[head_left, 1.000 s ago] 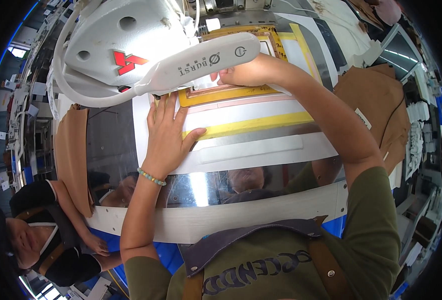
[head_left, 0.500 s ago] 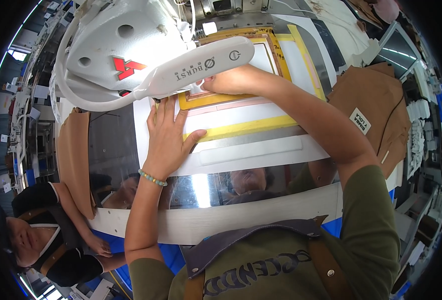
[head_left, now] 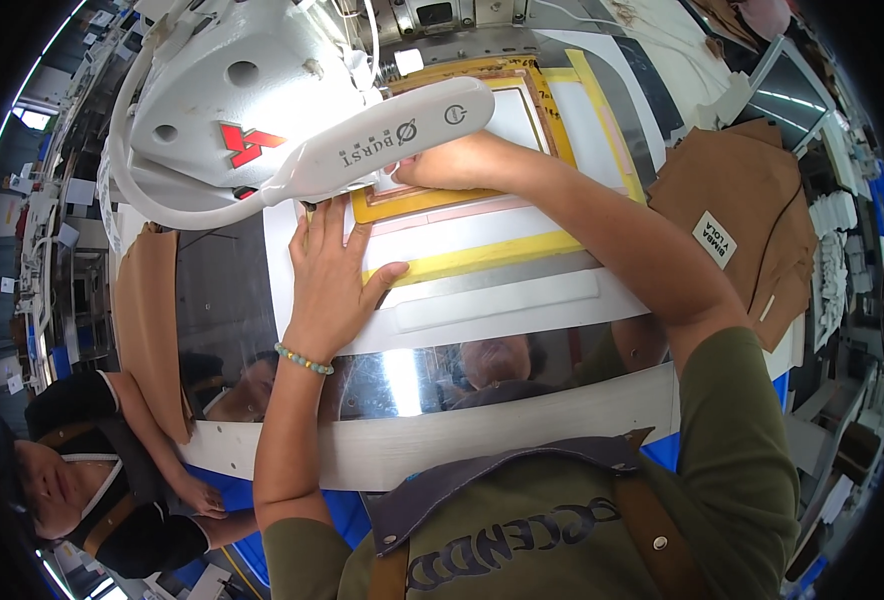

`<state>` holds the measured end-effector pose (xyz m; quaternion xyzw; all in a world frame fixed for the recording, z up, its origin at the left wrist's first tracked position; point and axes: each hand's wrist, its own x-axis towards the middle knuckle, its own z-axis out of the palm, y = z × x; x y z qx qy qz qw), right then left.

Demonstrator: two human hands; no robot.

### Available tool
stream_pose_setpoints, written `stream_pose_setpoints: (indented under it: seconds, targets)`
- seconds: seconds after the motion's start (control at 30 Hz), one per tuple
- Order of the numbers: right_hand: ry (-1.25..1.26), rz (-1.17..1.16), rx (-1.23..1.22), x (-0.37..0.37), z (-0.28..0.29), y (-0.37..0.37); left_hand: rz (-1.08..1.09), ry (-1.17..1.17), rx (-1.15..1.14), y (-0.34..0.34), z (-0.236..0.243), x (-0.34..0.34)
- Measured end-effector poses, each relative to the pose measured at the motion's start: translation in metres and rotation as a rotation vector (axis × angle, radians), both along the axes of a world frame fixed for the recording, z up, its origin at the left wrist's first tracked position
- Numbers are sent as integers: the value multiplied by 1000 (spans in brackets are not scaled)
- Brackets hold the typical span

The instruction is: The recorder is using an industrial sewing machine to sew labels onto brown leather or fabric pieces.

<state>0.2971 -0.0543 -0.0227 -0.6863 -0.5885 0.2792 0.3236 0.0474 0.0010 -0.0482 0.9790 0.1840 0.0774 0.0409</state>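
Observation:
A white sewing machine head (head_left: 197, 90) fills the upper left, with a white lamp bar (head_left: 382, 135) on a hose across its front. Beneath lies a layered template with a yellow inner frame (head_left: 557, 120), yellow tape strips (head_left: 502, 253) and a white sheet (head_left: 482, 305). My left hand (head_left: 337, 280) lies flat on the template's left side, fingers spread, fingertips beside the machine. My right hand (head_left: 447, 162) curls over the inner frame under the lamp bar; its fingertips are partly hidden, so what they hold cannot be made out.
A brown leather piece (head_left: 147, 330) lies left of the shiny metal plate (head_left: 222, 300). More brown pieces (head_left: 752, 190) are stacked at the right, near a screen-like panel (head_left: 782, 95). A co-worker in black (head_left: 82, 470) is at the lower left, with a hand (head_left: 202, 495) near blue bins (head_left: 232, 485).
My right hand and forearm have moved leftward along with the template, which has shifted slightly left. My left hand has moved slightly down, still spread on the template.

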Motion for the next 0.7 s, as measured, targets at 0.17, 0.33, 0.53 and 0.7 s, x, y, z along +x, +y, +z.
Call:
stream_pose_setpoints:
  seconds: [0.17, 0.33, 0.53, 0.7]
  targets:
    - [94, 14, -77, 33, 6, -11, 14, -6, 57, -5, 5, 3]
    - [29, 0, -108, 77, 33, -36, 36, 1, 79, -7, 4, 1]
    - [-144, 65, -133, 107, 39, -56, 58, 1, 8, -6, 0, -2]
    - [-261, 155, -152, 100, 43, -67, 50, -12, 40, -2, -6, -4]
